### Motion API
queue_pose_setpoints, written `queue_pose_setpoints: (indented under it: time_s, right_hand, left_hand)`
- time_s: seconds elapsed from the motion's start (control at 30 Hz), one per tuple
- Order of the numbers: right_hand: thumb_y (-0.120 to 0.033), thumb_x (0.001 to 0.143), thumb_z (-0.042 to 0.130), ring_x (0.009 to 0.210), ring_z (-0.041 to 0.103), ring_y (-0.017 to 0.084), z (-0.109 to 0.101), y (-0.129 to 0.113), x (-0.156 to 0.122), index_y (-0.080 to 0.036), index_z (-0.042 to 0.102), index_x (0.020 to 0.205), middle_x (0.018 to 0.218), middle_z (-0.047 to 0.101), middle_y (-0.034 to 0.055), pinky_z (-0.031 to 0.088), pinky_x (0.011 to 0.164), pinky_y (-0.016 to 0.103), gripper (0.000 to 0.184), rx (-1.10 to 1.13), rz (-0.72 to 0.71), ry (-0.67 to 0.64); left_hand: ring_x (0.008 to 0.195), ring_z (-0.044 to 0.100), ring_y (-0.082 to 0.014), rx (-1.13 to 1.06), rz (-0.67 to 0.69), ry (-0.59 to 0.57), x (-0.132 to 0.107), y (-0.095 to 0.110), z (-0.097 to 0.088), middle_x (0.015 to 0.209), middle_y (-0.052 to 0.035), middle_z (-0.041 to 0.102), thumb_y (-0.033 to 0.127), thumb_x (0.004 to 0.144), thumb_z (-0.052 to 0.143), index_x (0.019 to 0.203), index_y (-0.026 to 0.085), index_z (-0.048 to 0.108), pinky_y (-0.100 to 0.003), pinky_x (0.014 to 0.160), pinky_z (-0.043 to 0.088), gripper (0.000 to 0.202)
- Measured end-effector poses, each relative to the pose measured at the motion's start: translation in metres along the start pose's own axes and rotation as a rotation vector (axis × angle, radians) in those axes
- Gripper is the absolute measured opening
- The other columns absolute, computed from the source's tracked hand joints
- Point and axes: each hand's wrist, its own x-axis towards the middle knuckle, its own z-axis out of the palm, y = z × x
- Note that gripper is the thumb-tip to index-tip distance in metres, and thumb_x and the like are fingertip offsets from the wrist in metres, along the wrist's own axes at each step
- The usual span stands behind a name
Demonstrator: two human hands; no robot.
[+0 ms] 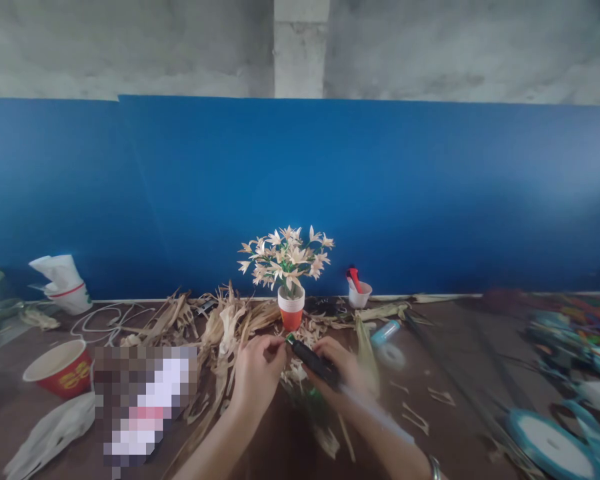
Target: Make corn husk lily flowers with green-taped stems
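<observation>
Nearest the camera: silver bracelet (434,467) on the right wrist. Crumpled white plastic bag (50,433) lies well left of the left hand, teal ribbon spool (550,443) well right of the right hand.

Right hand (343,373) is wrapped around a black hot-glue gun (314,363), nozzle pointing up-left and a pale stick trailing back over the wrist. Left hand (257,373) has its fingertips pinched on a small green piece (289,339), right at the nozzle. The hands are close together, low centre over the brown table (470,427). The gun bridges the gap between them.

Clutter:
- Red paper cup (60,367) sits far left of the left hand. Its gold print is too blurred to read.
- Pile of dried tan corn husks (225,327) starts just beyond the left hand and spreads left. Loose scraps lie under both hands.
- Roll of white tape (391,355) and a light blue tube (385,331) lie just right of the right hand.
- Orange-and-white pot (291,310) of pale husk flowers (285,257) stands just beyond the fingertips.
- Small white cup (359,293) holding a red-handled tool stands behind the right hand.
- White cable (105,317) and a stack of white paper cups (65,283) are back left.

Blue board (300,193) closes off the back. No legible labels anywhere.
</observation>
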Motion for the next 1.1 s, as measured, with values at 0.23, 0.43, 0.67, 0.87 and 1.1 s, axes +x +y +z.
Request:
queue_pose_setpoints:
  time_s: [0.23, 0.43, 0.67, 0.87, 1.1]
  right_hand:
    - [-0.013, 0.069, 0.054, 0.065, 0.054, 0.014, 0.0001, 0.0027, 0.0009, -0.020, 0.045, 0.063, 0.073, 0.054, 0.0019, 0.042, 0.058, 0.024, 0.013, 0.010, -0.025, 0.022]
    - [-0.012, 0.067, 0.053, 0.062, 0.053, 0.014, 0.0012, 0.0029, 0.0009, -0.020, 0.046, 0.062, 0.071, 0.054, 0.0008, 0.040, 0.054, 0.022, 0.012, -0.015, -0.001, 0.055]
    - [-0.011, 0.066, 0.053, 0.062, 0.053, 0.013, 0.0003, 0.0006, 0.0014, -0.020, 0.046, 0.062, 0.069, 0.052, 0.0003, 0.041, 0.055, 0.022, 0.012, 0.007, -0.014, 0.064]
    - [-0.008, 0.065, 0.052, 0.065, 0.054, 0.014, -0.0001, 0.0026, 0.0009, -0.020, 0.045, 0.062, 0.071, 0.053, 0.0007, 0.041, 0.058, 0.023, 0.014, 0.018, -0.023, 0.043]
    - [-0.007, 0.063, 0.053, 0.066, 0.053, 0.014, -0.0001, 0.0067, -0.0005, -0.019, 0.045, 0.064, 0.074, 0.053, 0.0012, 0.040, 0.058, 0.022, 0.015, 0.003, -0.019, 0.022]
  left_hand:
    - [0.064, 0.062, -0.0192, 0.050, -0.015, -0.058, -0.0004, -0.0026, 0.0004, 0.068, -0.0043, 0.069, 0.027, 0.075, 0.053, 0.072, 0.017, 0.070, -0.029, 0.062, 0.045, 0.020]
    - [0.065, 0.062, -0.0198, 0.047, -0.003, -0.050, 0.0003, -0.0022, 0.0010, 0.068, -0.0041, 0.070, 0.027, 0.074, 0.053, 0.071, 0.018, 0.069, -0.029, 0.063, 0.045, 0.019]
    - [0.061, 0.061, -0.0188, -0.011, -0.011, -0.029, -0.0002, -0.0045, 0.0017, 0.065, -0.0035, 0.069, 0.028, 0.073, 0.056, 0.071, 0.018, 0.070, -0.028, 0.060, 0.045, 0.018]
    - [0.061, 0.061, -0.0190, -0.009, -0.016, -0.043, -0.0013, -0.0052, 0.0017, 0.066, -0.0039, 0.069, 0.028, 0.074, 0.055, 0.072, 0.017, 0.069, -0.028, 0.060, 0.044, 0.018]
    - [0.060, 0.060, -0.0182, 0.019, -0.025, -0.061, -0.0014, -0.0055, 0.0022, 0.066, -0.0038, 0.069, 0.029, 0.076, 0.054, 0.072, 0.017, 0.069, -0.028, 0.059, 0.044, 0.020]
